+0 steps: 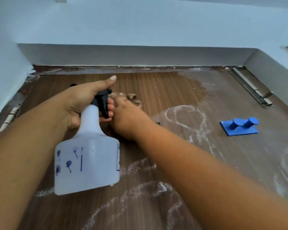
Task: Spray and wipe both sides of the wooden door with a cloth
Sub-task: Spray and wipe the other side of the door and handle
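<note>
My left hand (83,103) grips the spray bottle (88,155); my right hand (126,118) clutches the cloth (133,98); the door (173,90) is clean only near the top, with white streaks (186,120) left.

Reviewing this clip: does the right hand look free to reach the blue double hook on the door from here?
Probably yes. The right hand holds only the cloth, and the stretch of wooden door between it and the blue hook is bare apart from white streaks.

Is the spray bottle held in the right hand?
No, the left hand grips the spray bottle, while the right hand presses a cloth on the door.
</note>
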### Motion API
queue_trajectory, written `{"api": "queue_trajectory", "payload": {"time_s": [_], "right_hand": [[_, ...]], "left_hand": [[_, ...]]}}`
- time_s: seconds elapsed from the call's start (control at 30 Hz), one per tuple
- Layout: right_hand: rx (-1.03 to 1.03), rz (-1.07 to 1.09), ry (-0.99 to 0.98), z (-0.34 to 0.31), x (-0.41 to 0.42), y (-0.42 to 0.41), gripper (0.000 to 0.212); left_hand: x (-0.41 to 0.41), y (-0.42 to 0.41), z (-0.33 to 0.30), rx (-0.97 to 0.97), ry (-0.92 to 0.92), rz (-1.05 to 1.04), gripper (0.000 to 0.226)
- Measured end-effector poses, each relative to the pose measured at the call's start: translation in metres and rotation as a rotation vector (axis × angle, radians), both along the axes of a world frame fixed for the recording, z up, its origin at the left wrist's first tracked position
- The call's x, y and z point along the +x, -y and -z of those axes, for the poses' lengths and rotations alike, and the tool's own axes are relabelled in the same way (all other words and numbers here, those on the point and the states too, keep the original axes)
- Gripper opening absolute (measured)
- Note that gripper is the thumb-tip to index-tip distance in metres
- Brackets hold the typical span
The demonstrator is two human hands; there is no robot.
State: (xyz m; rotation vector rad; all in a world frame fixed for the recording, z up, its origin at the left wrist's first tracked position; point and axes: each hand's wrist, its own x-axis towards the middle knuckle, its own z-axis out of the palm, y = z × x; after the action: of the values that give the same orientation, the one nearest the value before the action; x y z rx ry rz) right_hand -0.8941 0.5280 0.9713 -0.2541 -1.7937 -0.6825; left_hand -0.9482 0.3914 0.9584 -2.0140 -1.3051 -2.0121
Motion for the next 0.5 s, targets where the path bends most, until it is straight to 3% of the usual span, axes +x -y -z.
{"api": "queue_trajectory", "payload": {"time_s": [0.2,0.3,0.4,0.5], "right_hand": [[-0.283,0.118,-0.386,-0.009,0.147,-0.09,0.049],[-0.295,0.148,-0.527,-0.005,0.157,-0.111,0.051],[-0.172,0.147,-0.456,0.018,0.133,-0.089,0.05],[0.004,0.101,-0.211,0.061,0.114,-0.073,0.052]], "left_hand": [[0.005,-0.008,0.012,-0.005,0.033,-0.058,0.044],[0.01,-0.008,0.014,-0.036,0.037,-0.092,0.048],[0.025,-0.01,0.012,-0.004,0.062,-0.12,0.045],[0.049,-0.018,0.009,0.039,0.064,-0.151,0.04]]}}
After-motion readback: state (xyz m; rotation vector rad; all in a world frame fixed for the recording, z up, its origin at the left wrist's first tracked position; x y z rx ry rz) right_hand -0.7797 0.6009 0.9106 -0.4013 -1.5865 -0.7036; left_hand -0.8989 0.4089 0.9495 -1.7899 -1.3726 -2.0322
